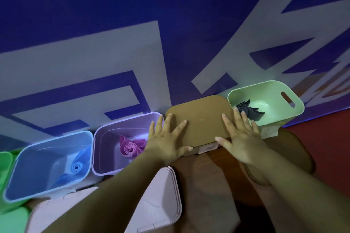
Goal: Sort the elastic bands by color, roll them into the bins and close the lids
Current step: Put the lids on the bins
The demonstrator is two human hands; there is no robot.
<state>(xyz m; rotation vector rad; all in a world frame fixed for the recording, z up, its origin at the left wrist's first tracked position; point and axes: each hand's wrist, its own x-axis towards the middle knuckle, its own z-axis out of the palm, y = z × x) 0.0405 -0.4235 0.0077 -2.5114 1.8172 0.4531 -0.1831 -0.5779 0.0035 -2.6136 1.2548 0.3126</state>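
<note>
A dark blue banner (94,5) fills the upper part of the view like a back wall. It carries large white characters (75,66), cut off by the frame edges. Near its right edge there are blurred orange strokes (329,89). Below them, a red surface (322,138) meets the banner's lower edge.

An event or display space is suggested: a large blue banner (113,5) with white lettering – red flooring (333,138) below it.

We count three open bins in full view: blue bin (37,166), purple bin (108,149), pale green bin (269,92) — and three rolled bands — blue band (76,167), pink band (130,148), dark band (246,108).
</note>
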